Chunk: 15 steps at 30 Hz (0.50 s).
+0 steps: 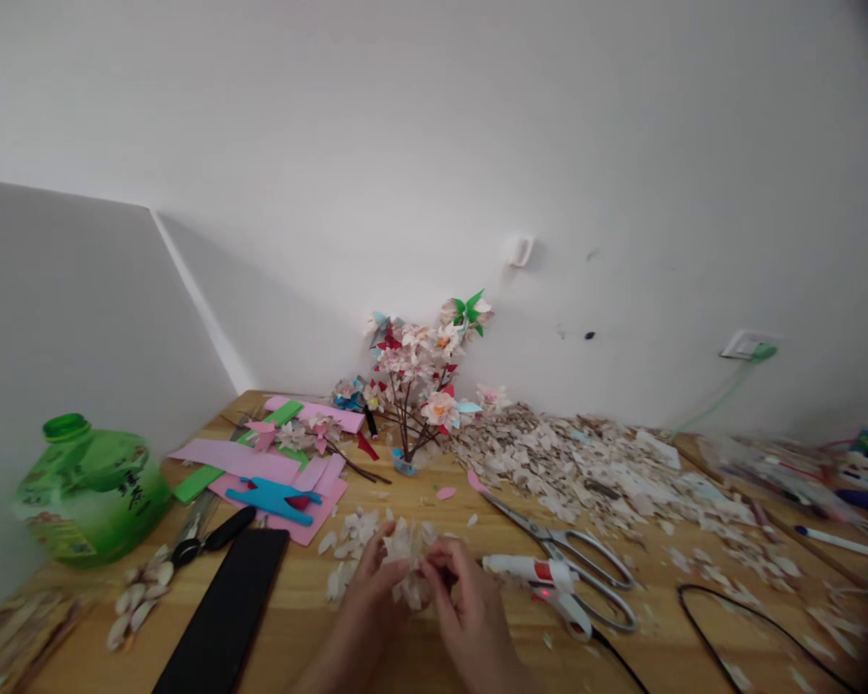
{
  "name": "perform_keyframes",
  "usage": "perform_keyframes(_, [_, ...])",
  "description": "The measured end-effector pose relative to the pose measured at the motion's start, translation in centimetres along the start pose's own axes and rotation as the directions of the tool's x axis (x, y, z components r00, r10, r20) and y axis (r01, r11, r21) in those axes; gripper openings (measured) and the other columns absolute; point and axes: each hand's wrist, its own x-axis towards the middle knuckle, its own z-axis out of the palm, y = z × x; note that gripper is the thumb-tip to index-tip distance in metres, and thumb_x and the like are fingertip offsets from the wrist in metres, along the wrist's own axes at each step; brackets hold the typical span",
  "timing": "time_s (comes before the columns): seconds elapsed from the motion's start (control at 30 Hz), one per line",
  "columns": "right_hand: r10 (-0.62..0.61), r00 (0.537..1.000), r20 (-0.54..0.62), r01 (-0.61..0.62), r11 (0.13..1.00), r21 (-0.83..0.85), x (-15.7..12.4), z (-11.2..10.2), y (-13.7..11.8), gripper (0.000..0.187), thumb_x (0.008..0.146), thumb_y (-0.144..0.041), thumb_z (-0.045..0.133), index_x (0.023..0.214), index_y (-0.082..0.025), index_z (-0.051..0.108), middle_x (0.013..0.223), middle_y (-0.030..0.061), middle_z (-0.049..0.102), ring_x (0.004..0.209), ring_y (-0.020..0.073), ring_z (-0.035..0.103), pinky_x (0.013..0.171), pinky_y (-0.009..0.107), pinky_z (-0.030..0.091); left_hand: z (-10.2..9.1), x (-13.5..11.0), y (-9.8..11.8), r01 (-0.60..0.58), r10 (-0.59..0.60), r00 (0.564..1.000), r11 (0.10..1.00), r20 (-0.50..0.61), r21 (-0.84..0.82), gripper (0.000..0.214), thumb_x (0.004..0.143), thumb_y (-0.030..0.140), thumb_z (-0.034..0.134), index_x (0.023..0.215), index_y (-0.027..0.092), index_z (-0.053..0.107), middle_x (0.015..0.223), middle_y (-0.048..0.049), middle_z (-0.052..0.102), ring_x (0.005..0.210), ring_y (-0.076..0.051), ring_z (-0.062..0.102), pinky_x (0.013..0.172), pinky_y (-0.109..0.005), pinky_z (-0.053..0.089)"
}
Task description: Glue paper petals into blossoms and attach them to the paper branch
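Observation:
My left hand (371,590) and my right hand (465,600) meet low in the middle of the wooden table (405,501). Both pinch a small pale flower made of shell-like petals (409,559), held between the fingertips just above the tabletop. Loose pale petals (348,549) lie scattered right behind the left hand. A white glue gun (542,576) with a red light lies just right of my right hand. Behind it rest silver scissors (571,554).
A twig bouquet of handmade flowers (423,381) stands at the wall. A wide heap of shell fragments (585,467) spreads right. Pink, green and blue paper sheets (275,472), a black strip (228,617), a green plastic jug (87,492) and black cables (738,627) surround the work area.

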Motion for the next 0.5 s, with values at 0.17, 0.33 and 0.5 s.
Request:
perform_keyframes(0.17, [0.018,0.999,0.034,-0.02,0.999,0.045,-0.5,1.2,0.1,0.012,0.087,-0.023,0.038,0.086,-0.02,0.05,0.078,0.0059,0.064,0.071,0.0183,0.06,0.063,0.029,0.046,0.9,-0.9,0.8,0.074,-0.068,0.997,0.985,0.045,-0.153,0.054,0.061,0.017,0.065,0.112,0.025,0.05,0.084,-0.0003,0.064,0.079,-0.018,0.06,0.074,-0.03,0.043])
perform_keyframes(0.33, [0.053,0.996,0.077,-0.056,0.998,0.038,-0.3,1.3,-0.1,0.009,0.084,-0.02,0.043,0.089,-0.019,0.051,0.08,0.0055,0.064,0.074,0.0187,0.06,0.066,0.03,0.046,0.7,-1.1,1.4,0.136,-0.141,0.989,0.985,-0.039,-0.102,0.052,0.057,0.011,0.057,0.108,0.02,0.056,0.073,0.0016,0.062,0.068,-0.014,0.056,0.065,-0.025,0.04])
perform_keyframes(0.5, [0.054,0.996,0.07,-0.057,0.998,0.04,-0.2,0.9,-0.2,0.009,0.087,-0.023,0.042,0.087,-0.02,0.051,0.076,0.0039,0.063,0.07,0.0171,0.059,0.063,0.027,0.043,0.6,-1.2,1.7,0.129,-0.138,0.988,0.984,-0.07,-0.125,0.057,0.055,0.009,0.054,0.111,0.021,0.054,0.083,-0.0007,0.063,0.08,-0.016,0.058,0.072,-0.027,0.042])
